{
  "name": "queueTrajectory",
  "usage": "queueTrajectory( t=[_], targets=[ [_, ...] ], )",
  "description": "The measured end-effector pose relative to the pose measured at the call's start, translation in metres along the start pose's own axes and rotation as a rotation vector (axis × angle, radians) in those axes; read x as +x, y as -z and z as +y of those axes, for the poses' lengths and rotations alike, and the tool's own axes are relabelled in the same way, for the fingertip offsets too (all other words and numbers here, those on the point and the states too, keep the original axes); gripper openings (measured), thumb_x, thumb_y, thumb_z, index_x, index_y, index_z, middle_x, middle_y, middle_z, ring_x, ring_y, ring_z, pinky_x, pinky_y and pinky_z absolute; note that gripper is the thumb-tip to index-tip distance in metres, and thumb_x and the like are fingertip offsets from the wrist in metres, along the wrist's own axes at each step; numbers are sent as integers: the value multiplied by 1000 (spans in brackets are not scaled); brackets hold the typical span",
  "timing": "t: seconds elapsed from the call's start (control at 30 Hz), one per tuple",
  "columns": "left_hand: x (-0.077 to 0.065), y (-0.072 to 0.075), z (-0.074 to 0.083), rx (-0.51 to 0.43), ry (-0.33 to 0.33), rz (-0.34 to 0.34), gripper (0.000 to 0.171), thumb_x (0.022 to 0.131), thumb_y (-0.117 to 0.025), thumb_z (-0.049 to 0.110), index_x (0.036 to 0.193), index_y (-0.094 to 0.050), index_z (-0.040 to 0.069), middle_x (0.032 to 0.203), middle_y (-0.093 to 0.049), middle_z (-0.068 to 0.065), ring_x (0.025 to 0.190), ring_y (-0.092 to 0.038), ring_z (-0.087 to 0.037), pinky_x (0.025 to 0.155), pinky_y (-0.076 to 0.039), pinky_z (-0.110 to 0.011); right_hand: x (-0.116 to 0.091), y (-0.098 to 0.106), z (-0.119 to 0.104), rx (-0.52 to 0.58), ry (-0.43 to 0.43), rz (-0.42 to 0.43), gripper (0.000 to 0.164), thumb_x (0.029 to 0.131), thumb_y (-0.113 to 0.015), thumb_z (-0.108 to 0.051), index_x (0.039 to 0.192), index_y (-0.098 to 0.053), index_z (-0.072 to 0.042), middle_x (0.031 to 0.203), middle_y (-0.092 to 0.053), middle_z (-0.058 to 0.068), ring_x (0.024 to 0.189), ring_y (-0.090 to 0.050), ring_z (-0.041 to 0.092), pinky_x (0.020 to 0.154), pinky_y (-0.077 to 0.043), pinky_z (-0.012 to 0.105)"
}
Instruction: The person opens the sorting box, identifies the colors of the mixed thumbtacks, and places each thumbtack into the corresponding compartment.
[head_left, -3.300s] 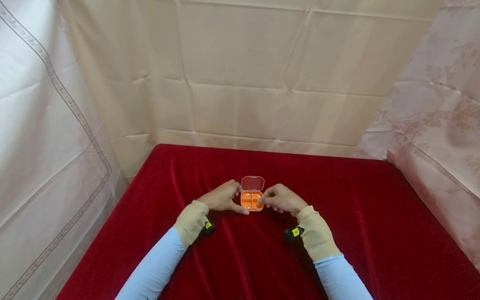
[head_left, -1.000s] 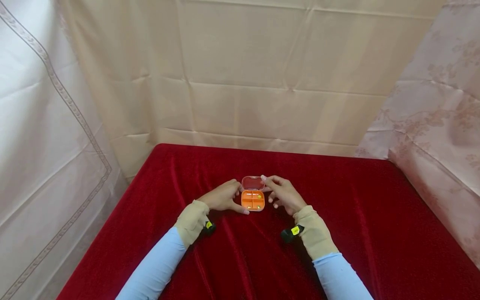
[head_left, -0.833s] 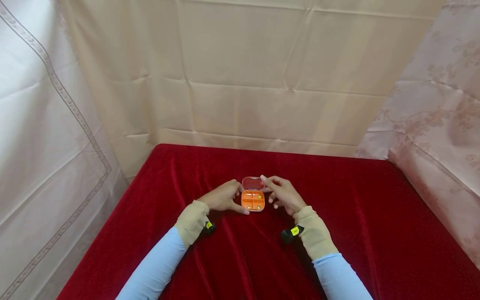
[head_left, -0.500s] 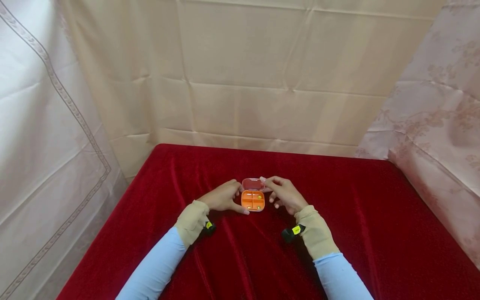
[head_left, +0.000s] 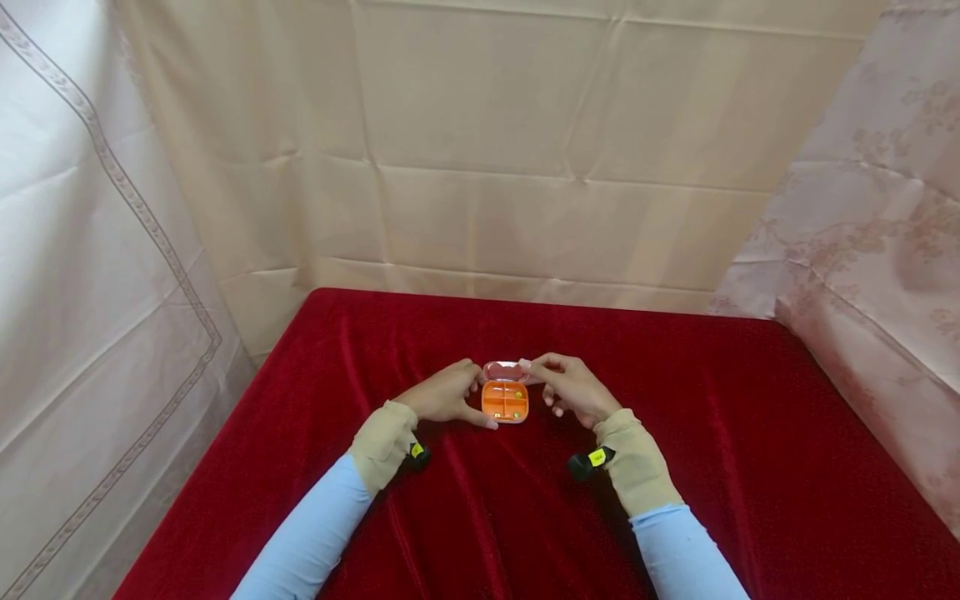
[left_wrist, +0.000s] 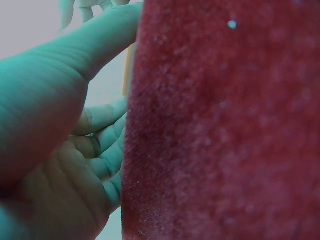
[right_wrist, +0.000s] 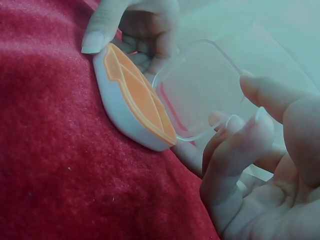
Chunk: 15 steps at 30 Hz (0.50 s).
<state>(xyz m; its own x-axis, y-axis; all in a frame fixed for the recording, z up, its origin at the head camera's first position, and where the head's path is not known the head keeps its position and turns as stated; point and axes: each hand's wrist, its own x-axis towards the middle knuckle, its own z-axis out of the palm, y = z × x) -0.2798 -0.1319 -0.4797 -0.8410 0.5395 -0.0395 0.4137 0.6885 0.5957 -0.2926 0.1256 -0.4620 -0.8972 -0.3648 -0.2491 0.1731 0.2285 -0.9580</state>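
A small pill box with an orange four-part tray sits on the red cloth, lid raised. Its white base shows in the right wrist view. Small yellow pieces, like pills, lie in the back right and both front compartments. My left hand grips the box's left side, thumb at the front corner and fingers toward the back. At the clear lid, my right hand pinches the right edge between thumb and finger. Only a thin orange-yellow strip of the box appears in the left wrist view, behind the thumb.
Red velvet cloth covers the table. A beige curtain hangs behind its far edge, with pale curtains on the left and a floral one on the right. Dark wrist cameras hang under both wrists.
My right hand has left the tray's front right compartment, where a yellow piece now shows, and taken the lid's right edge. The lid has tipped forward slightly. My left hand stays put.
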Motion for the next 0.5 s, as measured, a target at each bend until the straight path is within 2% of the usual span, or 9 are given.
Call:
queueTrajectory(
  t=[0.27, 0.5],
  targets=[
    [-1, 1, 1, 12, -4, -1, 68, 78, -90, 47, 121, -63, 3, 102, -54, -1, 91, -52, -15, 81, -48, -29, 0, 3, 0, -23, 13, -31, 46, 96, -73, -43, 121, -67, -4, 114, -73, 15, 57, -45, 10, 45, -41, 20],
    [-1, 2, 2, 24, -5, -4, 64, 78, -90, 48, 116, -62, 5, 102, -54, -1, 90, -52, -14, 80, -48, -28, -2, 6, 0, -64, 21, -45, 42, 94, -76, -42, 117, -70, -8, 112, -72, 15, 57, -45, 11, 45, -41, 22]
  ],
)
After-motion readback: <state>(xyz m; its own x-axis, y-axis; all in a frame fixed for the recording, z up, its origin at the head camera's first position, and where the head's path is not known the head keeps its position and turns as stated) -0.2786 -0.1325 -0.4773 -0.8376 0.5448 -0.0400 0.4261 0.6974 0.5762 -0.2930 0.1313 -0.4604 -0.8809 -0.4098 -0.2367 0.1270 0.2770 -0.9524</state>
